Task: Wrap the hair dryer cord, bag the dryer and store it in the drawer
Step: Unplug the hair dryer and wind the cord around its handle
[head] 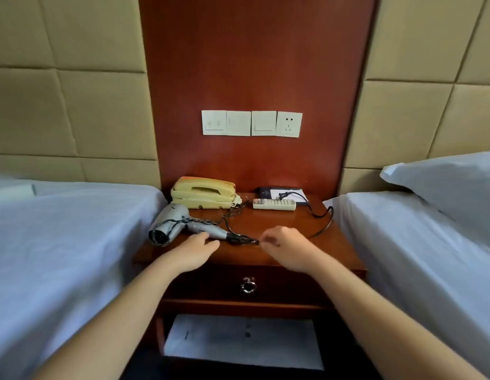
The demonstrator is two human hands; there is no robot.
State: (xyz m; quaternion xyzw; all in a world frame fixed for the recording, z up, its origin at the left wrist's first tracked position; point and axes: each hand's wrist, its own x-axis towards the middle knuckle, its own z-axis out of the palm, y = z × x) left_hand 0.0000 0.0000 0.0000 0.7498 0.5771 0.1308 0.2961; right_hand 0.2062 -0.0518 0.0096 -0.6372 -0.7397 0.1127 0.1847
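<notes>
1. No words, brand names or numbers can be read anywhere in the view.
2. The remote control [274, 204] carries rows of small button markings, too blurred to make out.
3. The dark folder [268, 191] behind it shows a small pale emblem on its cover, which cannot be read.
4. The white sheet [243, 341] under the nightstand [301, 250] bears a few dark marks, not legible as writing.
</notes>
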